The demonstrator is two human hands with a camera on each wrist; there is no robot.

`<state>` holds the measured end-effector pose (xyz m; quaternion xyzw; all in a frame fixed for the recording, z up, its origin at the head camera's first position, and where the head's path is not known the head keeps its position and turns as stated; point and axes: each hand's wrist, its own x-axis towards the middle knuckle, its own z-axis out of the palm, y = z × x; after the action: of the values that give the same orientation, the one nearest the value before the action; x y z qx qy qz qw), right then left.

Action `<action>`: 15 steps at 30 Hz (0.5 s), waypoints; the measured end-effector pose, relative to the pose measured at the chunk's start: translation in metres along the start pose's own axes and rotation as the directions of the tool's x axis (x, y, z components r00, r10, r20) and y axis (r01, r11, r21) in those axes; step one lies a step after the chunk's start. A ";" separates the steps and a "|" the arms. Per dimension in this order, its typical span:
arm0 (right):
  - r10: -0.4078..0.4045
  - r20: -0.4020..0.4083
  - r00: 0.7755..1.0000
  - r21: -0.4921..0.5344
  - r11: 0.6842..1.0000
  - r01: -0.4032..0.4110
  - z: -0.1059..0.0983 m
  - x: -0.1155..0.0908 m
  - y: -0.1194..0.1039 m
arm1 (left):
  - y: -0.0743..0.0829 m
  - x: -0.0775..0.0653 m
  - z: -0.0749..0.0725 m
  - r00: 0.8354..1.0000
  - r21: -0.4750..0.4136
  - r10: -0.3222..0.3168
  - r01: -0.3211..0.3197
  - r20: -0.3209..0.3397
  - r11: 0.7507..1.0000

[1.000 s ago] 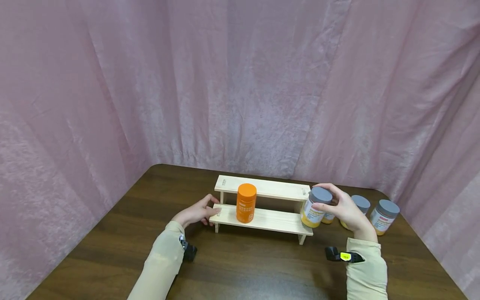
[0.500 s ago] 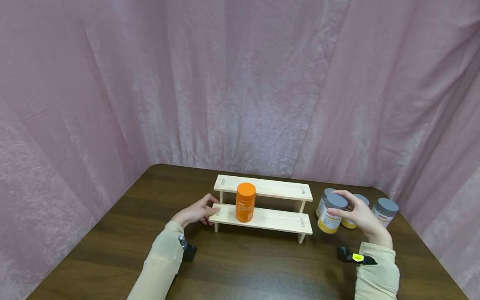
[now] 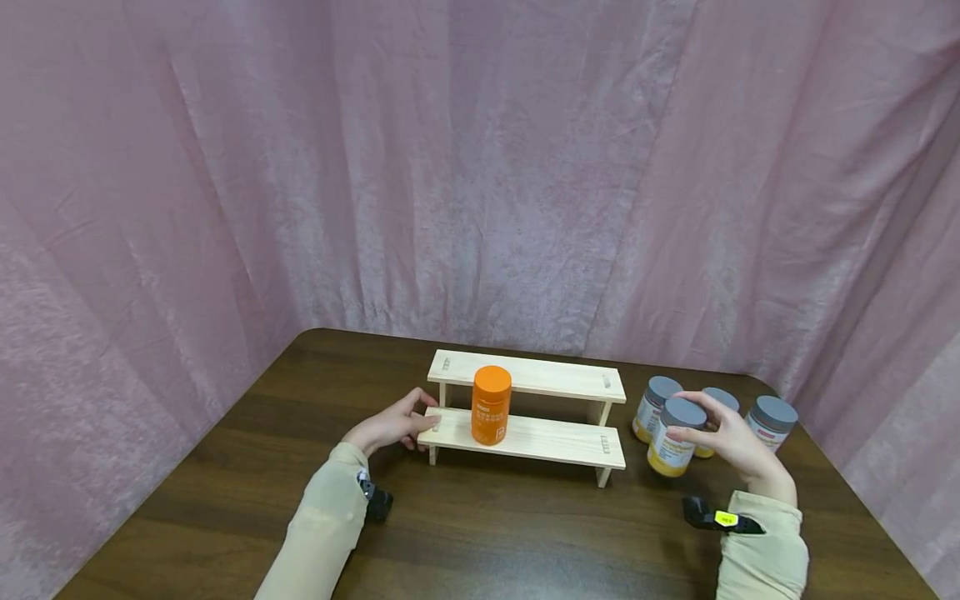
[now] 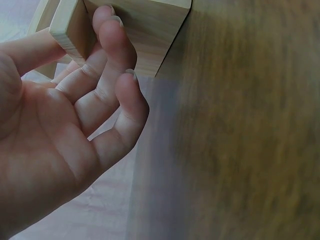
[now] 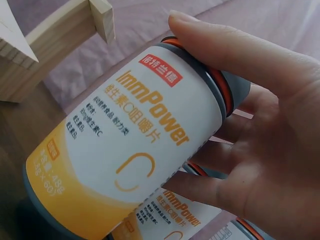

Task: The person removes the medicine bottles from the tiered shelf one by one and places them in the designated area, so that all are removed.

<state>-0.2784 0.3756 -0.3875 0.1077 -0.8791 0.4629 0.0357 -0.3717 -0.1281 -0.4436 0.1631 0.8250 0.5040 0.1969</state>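
My left hand (image 3: 392, 425) pinches the left end of the lower step of a two-step wooden shelf (image 3: 555, 442), thumb on top and fingers below. In the left wrist view, those fingers (image 4: 120, 112) curl against the pale wood (image 4: 75, 27). An orange bottle (image 3: 491, 408) stands upright on the lower step, left of its middle. Right of the shelf, my right hand (image 3: 738, 442) grips a white-and-yellow vitamin bottle (image 3: 672, 442) around its grey lid. In the right wrist view this bottle (image 5: 125, 130) is large; whether its base touches the table I cannot tell.
Several similar grey-lidded bottles stand close by: one (image 3: 651, 410) behind the held bottle, one (image 3: 722, 402) partly behind my right hand, one (image 3: 772, 421) farther right. The brown table (image 3: 525, 533) ends at pink curtains (image 3: 480, 208) behind and beside it.
My right hand has carried the vitamin bottle from the lower step's right end rightward and down, to the front of the other grey-lidded bottles. The left hand and orange bottle stay put.
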 end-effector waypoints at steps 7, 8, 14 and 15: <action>-0.004 0.014 1.000 0.006 1.000 0.004 0.001 0.000 0.005 | 0.002 -0.001 0.001 1.000 0.002 0.011 -0.011 0.004 1.000; 0.002 0.016 1.000 0.006 1.000 -0.002 0.001 0.000 0.006 | 0.001 -0.001 0.001 1.000 0.002 0.012 -0.012 0.005 1.000; 0.053 0.012 0.999 -0.020 0.998 -0.053 0.000 0.003 0.003 | 0.000 -0.001 0.001 1.000 -0.004 0.017 -0.017 0.002 1.000; 0.055 0.012 0.998 -0.025 0.998 -0.055 0.000 0.003 0.002 | 0.001 -0.001 0.001 1.000 -0.003 0.018 -0.018 0.003 1.000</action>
<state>-0.2817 0.3760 -0.3887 0.0860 -0.8877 0.4520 0.0187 -0.3704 -0.1276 -0.4432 0.1711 0.8225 0.5068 0.1936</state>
